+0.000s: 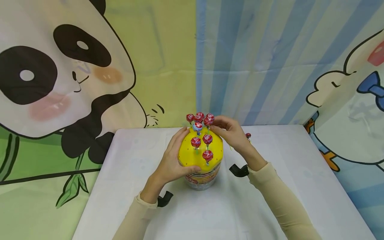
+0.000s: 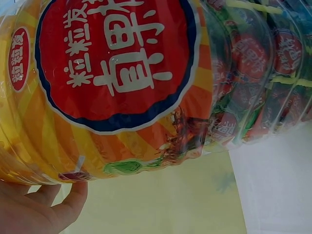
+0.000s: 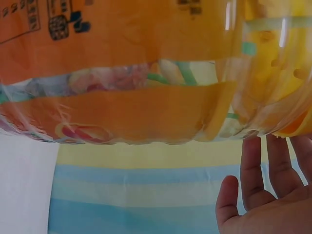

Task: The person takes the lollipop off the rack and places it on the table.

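Note:
A clear lollipop jar [image 1: 202, 180] with a red and orange label [image 2: 122, 63] stands on the white table [image 1: 135, 173]. Its yellow domed lid [image 1: 187, 155] has several red-wrapped lollipops [image 1: 207, 139] stuck upright in it. My left hand [image 1: 175, 156] grips the lid's left side, with its thumb [image 2: 73, 195] against the jar's wall. My right hand [image 1: 229, 131] reaches over the lid's top right, where its fingertips pinch a lollipop [image 1: 209, 119]. In the right wrist view that hand's fingers [image 3: 265, 180] rise beside the jar [image 3: 122, 97].
One loose lollipop [image 1: 248, 135] lies on the table behind my right hand. Cartoon backdrops hang close behind the table: a panda [image 1: 60, 76] to the left, blue stripes [image 1: 255, 60] to the right. Black wrist straps [image 1: 239, 170] sit on both forearms.

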The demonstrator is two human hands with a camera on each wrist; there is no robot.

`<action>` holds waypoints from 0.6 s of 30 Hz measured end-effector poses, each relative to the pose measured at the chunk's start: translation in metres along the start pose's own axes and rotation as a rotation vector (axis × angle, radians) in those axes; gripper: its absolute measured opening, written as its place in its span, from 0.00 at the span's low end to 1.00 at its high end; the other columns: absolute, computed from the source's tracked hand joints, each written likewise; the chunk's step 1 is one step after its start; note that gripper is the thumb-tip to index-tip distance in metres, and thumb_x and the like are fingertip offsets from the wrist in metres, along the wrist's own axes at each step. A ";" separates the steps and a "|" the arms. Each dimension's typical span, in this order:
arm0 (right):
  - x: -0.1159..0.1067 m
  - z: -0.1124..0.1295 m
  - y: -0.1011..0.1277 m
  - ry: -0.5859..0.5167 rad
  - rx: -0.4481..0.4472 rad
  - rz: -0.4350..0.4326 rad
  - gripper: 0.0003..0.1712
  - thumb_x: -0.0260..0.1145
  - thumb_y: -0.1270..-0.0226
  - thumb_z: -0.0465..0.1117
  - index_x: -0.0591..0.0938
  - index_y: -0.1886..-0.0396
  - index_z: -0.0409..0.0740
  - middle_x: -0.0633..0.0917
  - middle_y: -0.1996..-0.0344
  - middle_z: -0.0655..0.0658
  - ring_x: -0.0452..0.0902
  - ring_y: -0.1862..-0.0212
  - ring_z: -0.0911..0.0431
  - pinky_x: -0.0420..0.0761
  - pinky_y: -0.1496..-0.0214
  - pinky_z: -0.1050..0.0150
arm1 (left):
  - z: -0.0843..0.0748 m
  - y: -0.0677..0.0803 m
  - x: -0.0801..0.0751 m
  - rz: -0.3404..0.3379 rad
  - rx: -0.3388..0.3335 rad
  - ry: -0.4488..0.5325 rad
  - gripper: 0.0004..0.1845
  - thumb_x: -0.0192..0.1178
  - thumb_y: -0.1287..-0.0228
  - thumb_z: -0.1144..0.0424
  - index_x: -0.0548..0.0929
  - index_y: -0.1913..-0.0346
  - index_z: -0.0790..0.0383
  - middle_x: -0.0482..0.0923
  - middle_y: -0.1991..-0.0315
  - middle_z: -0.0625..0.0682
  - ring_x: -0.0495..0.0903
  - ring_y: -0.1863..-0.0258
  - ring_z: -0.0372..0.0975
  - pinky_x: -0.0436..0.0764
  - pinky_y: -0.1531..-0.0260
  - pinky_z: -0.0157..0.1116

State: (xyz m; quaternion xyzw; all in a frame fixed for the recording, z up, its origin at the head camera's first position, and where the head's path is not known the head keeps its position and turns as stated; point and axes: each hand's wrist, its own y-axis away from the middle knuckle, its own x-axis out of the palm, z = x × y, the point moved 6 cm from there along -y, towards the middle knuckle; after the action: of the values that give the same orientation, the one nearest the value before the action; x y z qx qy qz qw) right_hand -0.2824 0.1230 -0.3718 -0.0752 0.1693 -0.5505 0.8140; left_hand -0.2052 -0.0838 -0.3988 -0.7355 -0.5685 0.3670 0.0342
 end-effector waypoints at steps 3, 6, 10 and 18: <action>-0.001 0.000 -0.001 0.008 -0.014 -0.005 0.13 0.65 0.28 0.35 0.84 0.46 0.38 0.85 0.52 0.42 0.78 0.52 0.46 0.82 0.50 0.58 | 0.000 -0.001 0.000 0.001 0.005 0.004 0.59 0.68 0.53 0.27 0.54 0.21 0.44 0.48 0.21 0.45 0.55 0.26 0.41 0.72 0.37 0.50; 0.000 0.000 -0.002 0.014 -0.024 -0.007 0.13 0.64 0.28 0.35 0.84 0.47 0.38 0.85 0.53 0.41 0.78 0.52 0.46 0.82 0.50 0.58 | 0.000 -0.001 0.000 0.001 0.008 0.007 0.59 0.69 0.53 0.28 0.54 0.21 0.43 0.48 0.21 0.47 0.56 0.27 0.41 0.72 0.37 0.50; 0.000 0.002 -0.002 0.023 -0.025 -0.017 0.13 0.63 0.27 0.34 0.83 0.47 0.37 0.85 0.52 0.41 0.77 0.49 0.47 0.80 0.46 0.56 | 0.001 -0.001 0.000 -0.002 0.010 0.006 0.59 0.69 0.54 0.27 0.54 0.21 0.44 0.48 0.21 0.48 0.55 0.26 0.42 0.72 0.37 0.50; -0.009 0.012 -0.004 0.009 -0.060 -0.081 0.13 0.64 0.27 0.35 0.83 0.46 0.36 0.85 0.51 0.42 0.79 0.48 0.49 0.79 0.42 0.55 | -0.001 -0.001 0.000 -0.009 0.005 -0.004 0.60 0.68 0.54 0.26 0.54 0.21 0.45 0.48 0.22 0.42 0.56 0.27 0.42 0.73 0.38 0.50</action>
State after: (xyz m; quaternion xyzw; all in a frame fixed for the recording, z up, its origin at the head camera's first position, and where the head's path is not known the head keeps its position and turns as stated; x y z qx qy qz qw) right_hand -0.2846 0.1290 -0.3582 -0.1040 0.1862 -0.5779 0.7878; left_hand -0.2054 -0.0836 -0.3981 -0.7321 -0.5709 0.3697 0.0367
